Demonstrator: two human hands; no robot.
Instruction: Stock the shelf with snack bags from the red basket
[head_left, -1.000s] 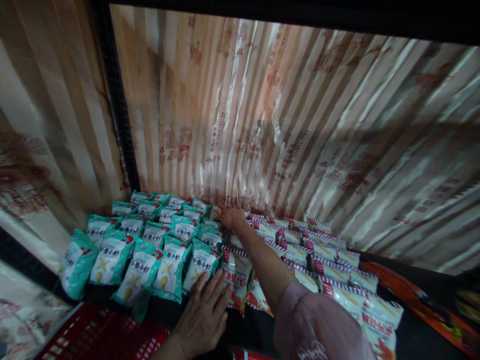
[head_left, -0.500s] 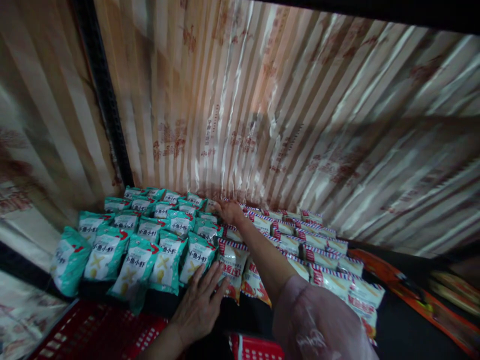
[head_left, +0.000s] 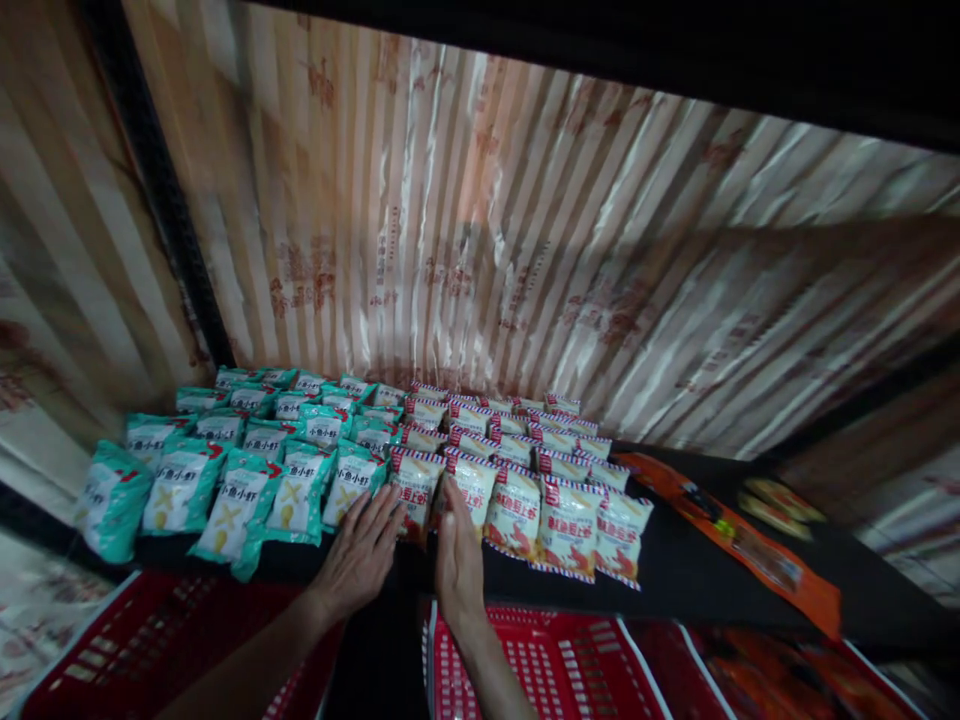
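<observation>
Rows of teal-and-white snack bags (head_left: 240, 500) stand on the left of a black shelf (head_left: 675, 570). Beside them, to the right, are rows of white snack bags (head_left: 568, 525) with red lettering and striped edges. My left hand (head_left: 361, 548) lies flat with fingers out, over the front bags where the two kinds meet. My right hand (head_left: 459, 560) is upright on its edge, fingers stretched, at the front of the white bags. Neither hand holds a bag. Whether the fingertips press on the bags I cannot tell.
Red plastic baskets (head_left: 555, 660) stand below the shelf's front edge. Farther right on the shelf lie a long orange package (head_left: 750, 545) and some yellowish packs (head_left: 780, 508). Brown-striped sheeting (head_left: 450, 220) covers the back, with a dark post (head_left: 161, 180) at left.
My right hand has drawn back from the rear of the rows to the front of the white bags. My left hand stays near the front bags. The view has shifted right.
</observation>
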